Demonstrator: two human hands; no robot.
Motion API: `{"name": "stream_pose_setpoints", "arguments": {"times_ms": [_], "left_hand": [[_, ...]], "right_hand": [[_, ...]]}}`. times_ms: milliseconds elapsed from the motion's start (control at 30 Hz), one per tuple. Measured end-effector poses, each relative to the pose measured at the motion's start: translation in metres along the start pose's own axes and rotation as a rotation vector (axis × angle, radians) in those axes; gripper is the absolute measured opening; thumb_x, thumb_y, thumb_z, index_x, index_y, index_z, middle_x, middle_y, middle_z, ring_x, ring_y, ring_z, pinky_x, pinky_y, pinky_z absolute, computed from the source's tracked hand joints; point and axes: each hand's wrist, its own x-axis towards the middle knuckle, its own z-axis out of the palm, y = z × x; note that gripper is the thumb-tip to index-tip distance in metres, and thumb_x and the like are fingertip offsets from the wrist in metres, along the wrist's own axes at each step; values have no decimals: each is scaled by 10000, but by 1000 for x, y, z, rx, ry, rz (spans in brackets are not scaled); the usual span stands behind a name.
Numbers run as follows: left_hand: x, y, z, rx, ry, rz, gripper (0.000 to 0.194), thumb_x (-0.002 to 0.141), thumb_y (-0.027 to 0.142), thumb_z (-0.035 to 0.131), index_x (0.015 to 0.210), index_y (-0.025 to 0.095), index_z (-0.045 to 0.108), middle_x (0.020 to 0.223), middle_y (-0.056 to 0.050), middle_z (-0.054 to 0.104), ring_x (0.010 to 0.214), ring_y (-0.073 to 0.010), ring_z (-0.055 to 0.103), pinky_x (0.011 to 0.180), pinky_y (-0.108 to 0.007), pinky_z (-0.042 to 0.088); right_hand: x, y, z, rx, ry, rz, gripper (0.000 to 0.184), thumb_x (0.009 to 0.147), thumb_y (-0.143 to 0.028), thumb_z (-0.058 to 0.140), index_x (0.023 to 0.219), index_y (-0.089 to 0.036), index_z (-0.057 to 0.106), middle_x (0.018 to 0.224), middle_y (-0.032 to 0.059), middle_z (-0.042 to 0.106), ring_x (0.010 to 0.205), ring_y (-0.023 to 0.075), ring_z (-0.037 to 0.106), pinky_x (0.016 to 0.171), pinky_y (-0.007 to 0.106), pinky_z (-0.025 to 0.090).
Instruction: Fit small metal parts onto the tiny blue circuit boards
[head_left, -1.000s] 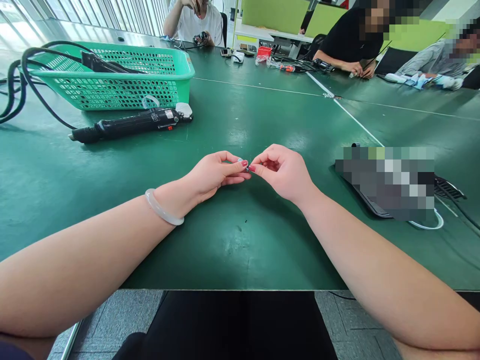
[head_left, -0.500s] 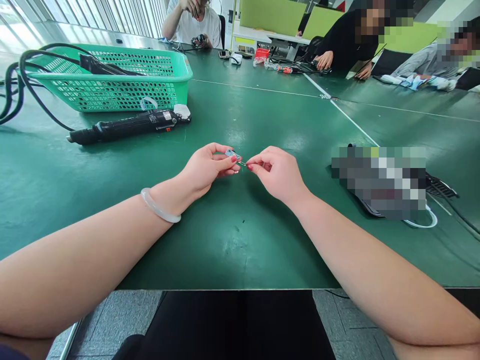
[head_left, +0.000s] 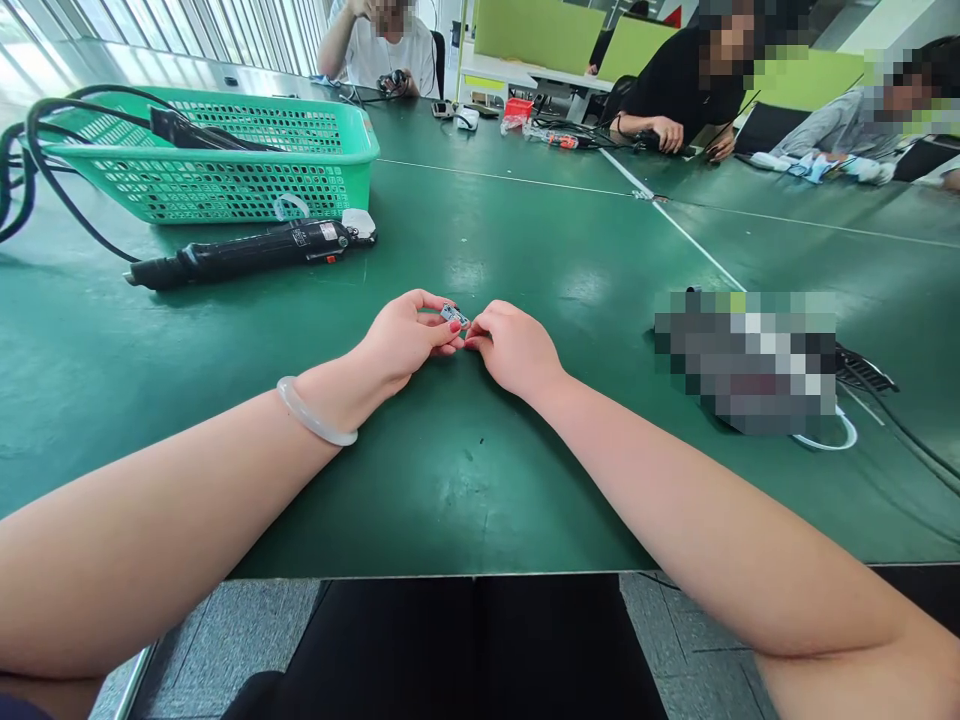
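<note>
My left hand (head_left: 401,338) pinches a small grey flat part (head_left: 454,316) between thumb and fingers, above the middle of the table. The part has dark and light details too small to name. Right beside it, my right hand (head_left: 517,345) is closed, its fingertips pressed together at the near end of the part. Whatever those fingertips pinch is hidden behind them. A pale bangle (head_left: 313,412) circles my left wrist.
A black electric screwdriver (head_left: 251,250) lies at left before a green basket (head_left: 225,182) holding cables. At right rests a blurred dark object (head_left: 746,365) with cords. People sit across the green table (head_left: 465,510), among cables and a red box (head_left: 517,110).
My right hand has moved left, up against my left fingers. The thin, narrow piece seen between both hands before is now hidden. My left hand still holds the grey part.
</note>
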Motion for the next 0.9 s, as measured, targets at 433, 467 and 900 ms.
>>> {"name": "stream_pose_setpoints", "arguments": {"times_ms": [433,467,900], "left_hand": [[-1,0,-8,-38,-353,-94,188,764,-12,587,896,117,554,782,-36,693,577,-60,608,586,-202,468],[-2,0,-8,-50,-385,-108,191,760,-16,584,900,113,561,780,-37,691,575,-60,608,582,-199,467],[-4,2,-9,-84,-456,-128,184,736,-6,612,878,110,599,784,-55,682,579,-76,601,581,-219,472]], "right_hand": [[-13,1,-37,430,245,-287,174,836,-116,492,712,-200,581,802,7,539,741,122,509,656,280,416],[-14,1,-38,446,233,-313,175,834,-111,496,716,-203,588,809,4,536,736,117,508,651,278,421],[-18,1,-39,360,153,-211,190,876,-254,524,763,-250,677,889,9,549,764,125,527,689,294,454]]}}
